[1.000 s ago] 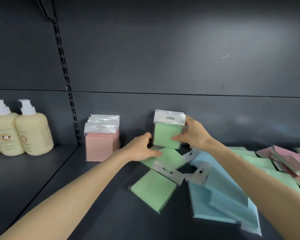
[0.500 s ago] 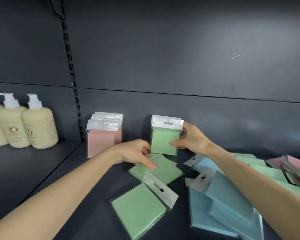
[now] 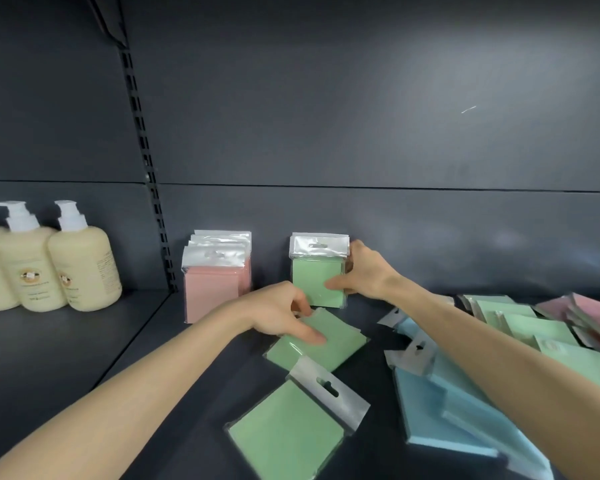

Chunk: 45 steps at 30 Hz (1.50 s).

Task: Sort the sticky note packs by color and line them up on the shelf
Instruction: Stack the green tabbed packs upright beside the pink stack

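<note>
Pink row (image 3: 217,275) stands finished far left; right hand (image 3: 364,271) grips the upright green row (image 3: 317,271), left hand (image 3: 278,315) pinches a flat green pack (image 3: 329,341); blue packs (image 3: 447,407) and mixed pile (image 3: 548,323) remain unsorted on the shelf (image 3: 174,375).

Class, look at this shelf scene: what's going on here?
A person is sorting sticky note packs by colour. The right hand steadies the upright green packs at the back of the shelf, beside the standing pink packs. The left hand presses on a flat green pack. Blue packs lie unsorted.
</note>
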{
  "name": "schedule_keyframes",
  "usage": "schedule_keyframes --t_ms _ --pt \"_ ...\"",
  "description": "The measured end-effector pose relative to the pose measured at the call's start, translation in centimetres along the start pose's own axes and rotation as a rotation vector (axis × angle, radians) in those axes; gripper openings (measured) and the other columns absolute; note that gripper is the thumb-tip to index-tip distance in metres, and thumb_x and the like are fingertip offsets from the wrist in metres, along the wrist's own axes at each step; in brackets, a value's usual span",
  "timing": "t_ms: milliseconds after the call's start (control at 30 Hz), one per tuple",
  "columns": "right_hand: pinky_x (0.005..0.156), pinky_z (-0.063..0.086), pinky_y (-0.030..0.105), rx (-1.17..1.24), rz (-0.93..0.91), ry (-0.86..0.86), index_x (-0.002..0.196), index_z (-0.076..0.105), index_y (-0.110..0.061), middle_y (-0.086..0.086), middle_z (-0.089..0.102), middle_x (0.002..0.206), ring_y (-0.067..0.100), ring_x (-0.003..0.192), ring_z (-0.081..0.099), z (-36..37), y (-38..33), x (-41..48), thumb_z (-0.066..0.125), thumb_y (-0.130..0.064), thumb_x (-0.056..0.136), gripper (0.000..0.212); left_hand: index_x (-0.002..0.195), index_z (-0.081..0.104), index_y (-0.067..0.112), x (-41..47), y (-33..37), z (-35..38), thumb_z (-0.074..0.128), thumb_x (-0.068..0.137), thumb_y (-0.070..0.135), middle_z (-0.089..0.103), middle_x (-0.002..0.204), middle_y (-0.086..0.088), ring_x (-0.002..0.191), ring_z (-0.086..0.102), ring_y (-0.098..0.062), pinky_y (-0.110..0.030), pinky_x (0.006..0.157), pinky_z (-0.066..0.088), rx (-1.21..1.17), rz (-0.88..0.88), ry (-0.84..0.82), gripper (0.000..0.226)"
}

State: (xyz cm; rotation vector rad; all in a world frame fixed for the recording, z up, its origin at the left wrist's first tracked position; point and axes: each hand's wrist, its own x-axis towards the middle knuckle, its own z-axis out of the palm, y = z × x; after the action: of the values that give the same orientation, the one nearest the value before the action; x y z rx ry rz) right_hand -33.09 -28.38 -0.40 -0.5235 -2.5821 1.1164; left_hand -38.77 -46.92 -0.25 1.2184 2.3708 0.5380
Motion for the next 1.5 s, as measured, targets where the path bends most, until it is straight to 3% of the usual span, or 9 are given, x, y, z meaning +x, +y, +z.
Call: schedule_keyframes --t_ms 100,233,433,567,700,900,1033,1200,1500 --pt "0.066 0.059 0.029 0.052 0.023 -0.034 0.114 0.047 -0.007 0.005 0.065 0.095 0.018 0.085 0.066 -0.1 0.1 0.0 0.081 -0.011 0.069 0.057 0.113 0.056 0.020 -0.2 -0.5 0.1 0.080 0.069 0.047 0.053 0.111 0.009 0.079 0.054 -0.002 -0.017 0.061 0.042 -0.057 0.026 0.033 0.057" --pt "0.078 0.059 0.041 0.142 0.038 -0.111 0.112 0.049 -0.011 0.010 0.068 0.100 0.021 0.092 0.068 -0.7 0.1 -0.2 0.079 -0.007 0.073 0.049 0.108 0.057 0.025 -0.3 -1.4 0.4 0.083 0.067 0.039 0.052 0.110 0.013 0.103 0.050 -0.004 -0.012 0.071 0.037 -0.153 0.082 0.135 0.051" --pt "0.066 0.057 0.033 -0.031 0.007 -0.042 0.077 0.051 -0.019 0.002 0.062 0.072 0.017 0.064 0.059 -0.6 -1.1 -1.1 0.076 -0.010 0.075 0.027 0.107 0.059 0.030 -0.4 -1.3 -0.2 0.087 0.062 0.026 0.058 0.110 0.019 0.105 0.051 0.001 -0.008 0.085 0.035 -0.266 0.212 0.306 0.054" --pt "0.073 0.058 0.030 0.178 0.048 -0.094 0.091 0.057 -0.013 0.007 0.066 0.084 0.016 0.073 0.065 -0.9 -0.7 -1.5 0.066 -0.010 0.085 0.011 0.112 0.057 0.031 0.5 -1.3 -1.1 0.085 0.065 0.015 0.057 0.120 0.016 0.117 0.049 -0.004 -0.024 0.094 0.041 -0.291 0.288 0.446 0.058" --pt "0.081 0.057 0.032 0.290 0.092 -0.144 0.100 0.058 -0.016 0.005 0.069 0.093 0.019 0.085 0.068 -1.4 -0.6 -2.2 0.050 -0.011 0.093 0.012 0.124 0.051 0.024 1.4 -0.9 -0.8 0.078 0.073 0.008 0.045 0.120 0.013 0.113 0.045 -0.005 -0.001 0.081 0.031 -0.130 0.323 0.527 0.059" --pt "0.075 0.058 0.031 0.123 0.056 -0.139 0.118 0.045 -0.015 0.003 0.062 0.107 0.016 0.098 0.064 -1.2 -0.6 -2.3 0.074 -0.013 0.078 0.049 0.147 0.020 0.025 1.8 -0.3 0.9 0.067 0.084 0.036 0.030 0.142 0.005 0.129 0.032 -0.017 -0.028 0.097 0.023 0.351 0.227 0.724 0.079" --pt "0.072 0.059 0.031 0.040 0.031 -0.087 0.113 0.045 -0.010 0.007 0.061 0.095 0.023 0.093 0.066 -0.8 -0.8 -1.9 0.074 -0.008 0.078 0.046 0.148 0.013 0.015 1.9 -1.1 1.6 0.071 0.081 0.034 0.037 0.140 -0.006 0.123 0.045 -0.022 -0.040 0.102 0.039 0.046 0.073 0.680 0.090" --pt "0.082 0.057 0.037 -0.014 -0.016 -0.124 0.109 0.052 -0.008 0.010 0.068 0.103 0.024 0.092 0.068 -0.1 -0.6 -1.5 0.069 -0.010 0.081 0.033 0.124 0.050 0.007 1.8 -2.3 1.9 0.063 0.089 0.021 0.067 0.105 -0.010 0.100 0.062 -0.025 -0.043 0.090 0.048 -0.083 0.028 0.543 0.040" --pt "0.081 0.044 0.026 -0.247 -0.059 -0.112 0.124 0.042 -0.009 0.004 0.059 0.113 0.021 0.100 0.057 1.4 -1.5 -1.4 0.068 -0.021 0.084 0.049 0.117 0.047 0.004 1.4 -3.1 2.0 0.052 0.096 0.018 0.063 0.103 -0.013 0.102 0.054 -0.033 -0.036 0.079 0.042 0.061 0.013 0.606 0.026"
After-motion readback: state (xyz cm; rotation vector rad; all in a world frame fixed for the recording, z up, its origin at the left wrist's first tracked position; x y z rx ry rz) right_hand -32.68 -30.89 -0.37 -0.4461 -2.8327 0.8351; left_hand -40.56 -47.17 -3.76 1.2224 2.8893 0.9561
